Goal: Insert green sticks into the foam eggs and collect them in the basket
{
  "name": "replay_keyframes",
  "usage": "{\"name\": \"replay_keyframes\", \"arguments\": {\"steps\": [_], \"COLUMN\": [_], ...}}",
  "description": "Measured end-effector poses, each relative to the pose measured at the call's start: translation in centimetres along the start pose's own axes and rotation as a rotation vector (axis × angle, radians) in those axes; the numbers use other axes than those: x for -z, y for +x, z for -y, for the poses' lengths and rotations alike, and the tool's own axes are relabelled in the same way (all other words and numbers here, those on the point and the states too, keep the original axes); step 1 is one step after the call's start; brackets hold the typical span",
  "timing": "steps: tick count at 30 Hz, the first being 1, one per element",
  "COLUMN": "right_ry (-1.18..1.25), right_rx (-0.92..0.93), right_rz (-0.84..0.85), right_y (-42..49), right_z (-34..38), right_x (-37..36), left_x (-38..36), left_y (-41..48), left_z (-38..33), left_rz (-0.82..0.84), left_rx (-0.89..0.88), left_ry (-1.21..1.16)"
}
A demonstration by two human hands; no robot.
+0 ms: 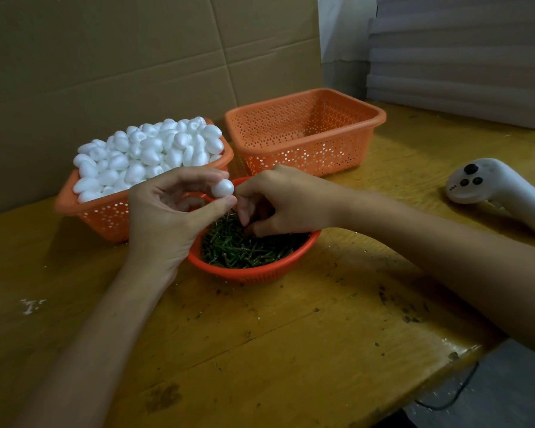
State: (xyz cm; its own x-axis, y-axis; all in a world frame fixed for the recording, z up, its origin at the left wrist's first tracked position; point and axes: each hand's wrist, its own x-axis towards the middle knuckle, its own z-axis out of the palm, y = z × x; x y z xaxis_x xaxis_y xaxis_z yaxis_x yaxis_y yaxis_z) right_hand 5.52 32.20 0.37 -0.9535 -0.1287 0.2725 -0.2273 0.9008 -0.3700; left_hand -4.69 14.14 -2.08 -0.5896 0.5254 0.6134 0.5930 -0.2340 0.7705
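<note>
Head view looks down on the left hand (167, 217), which pinches a single foam egg (222, 188) between thumb tip and fingertips, raised over the near rim of a round red basket (254, 271). The egg is small, smooth, matte white and slightly pointed, and no stick shows in it. Just beside it, the right hand (278, 202) reaches into that basket with its fingers curled down among the green sticks (244, 248), a loose tangle of short, thin, dark green pieces; whether it pinches one I cannot tell. Behind the left hand stands a full orange basket (105, 214), heaped above its rim with white eggs (149, 152). To its right, an empty orange basket (306, 149) with perforated walls. A white handheld controller (488, 186) lies further right on the scuffed wooden table (291, 335), with cardboard (105, 57) behind.
</note>
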Motion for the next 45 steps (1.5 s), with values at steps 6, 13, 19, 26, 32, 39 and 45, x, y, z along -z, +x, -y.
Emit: {"name": "replay_keyframes", "arguments": {"steps": [6,13,19,26,32,39,45], "right_ry": [0.001,0.001,-0.008,-0.001,-0.014,-0.009,0.016], "right_rx": [-0.002,-0.006,-0.005,-0.014,-0.038,-0.009,0.011], "right_rz": [0.004,0.006,-0.012,-0.059,-0.031,-0.014,-0.038], "right_y": [-0.04,-0.05,-0.06,-0.13,-0.03,-0.02,-0.1], "right_z": [0.03,0.11,-0.08,0.07,0.23,0.05,-0.14], "right_x": [0.06,0.07,0.06,0.11,0.21,0.25,0.12], "left_x": [-0.14,-0.21,-0.1,0.12,0.2,0.25,0.13], "left_y": [0.06,-0.01,0.12,0.17,0.22,0.3,0.3], "left_z": [0.04,-0.18,-0.26,0.01,0.2,0.27,0.19], "left_rz": [-0.014,-0.038,-0.054,-0.058,-0.055,-0.061,-0.07], "left_rx": [-0.003,0.02,0.032,0.045,0.05,0.06,0.077], "left_ry": [-0.001,-0.008,-0.008,-0.024,-0.038,-0.048,-0.083]}}
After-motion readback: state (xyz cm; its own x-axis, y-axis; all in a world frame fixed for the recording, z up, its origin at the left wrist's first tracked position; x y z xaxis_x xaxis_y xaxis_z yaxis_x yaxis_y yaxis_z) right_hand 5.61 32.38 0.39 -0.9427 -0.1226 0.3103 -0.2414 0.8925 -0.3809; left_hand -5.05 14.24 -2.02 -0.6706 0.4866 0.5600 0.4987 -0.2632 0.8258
